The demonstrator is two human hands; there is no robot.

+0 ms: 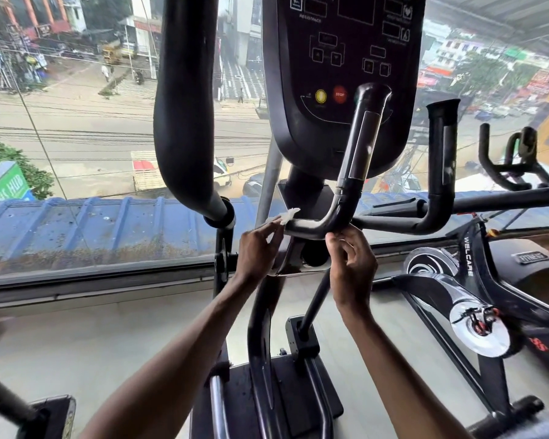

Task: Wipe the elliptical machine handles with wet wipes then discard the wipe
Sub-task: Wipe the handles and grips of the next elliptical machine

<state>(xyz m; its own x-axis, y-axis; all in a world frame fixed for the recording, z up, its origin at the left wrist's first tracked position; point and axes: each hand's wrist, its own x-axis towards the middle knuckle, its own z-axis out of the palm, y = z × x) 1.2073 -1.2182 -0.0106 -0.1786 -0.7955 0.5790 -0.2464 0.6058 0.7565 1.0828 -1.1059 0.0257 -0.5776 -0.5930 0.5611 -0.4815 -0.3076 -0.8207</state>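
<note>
Pale gym floor (108,343) by street-facing window (76,122). Left hand (259,248) pinches wipe (287,215) on handle (346,198); right hand (352,264) curled beneath, grip unclear.

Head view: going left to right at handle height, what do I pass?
Padded swing arm → left hand pinching the wet wipe → right hand → right-side fixed handle → neighbouring bike's handlebars.

left hand (257,248) holds wipe (287,215) on handle (311,227) | right hand (352,267) pinches handle bend
</note>
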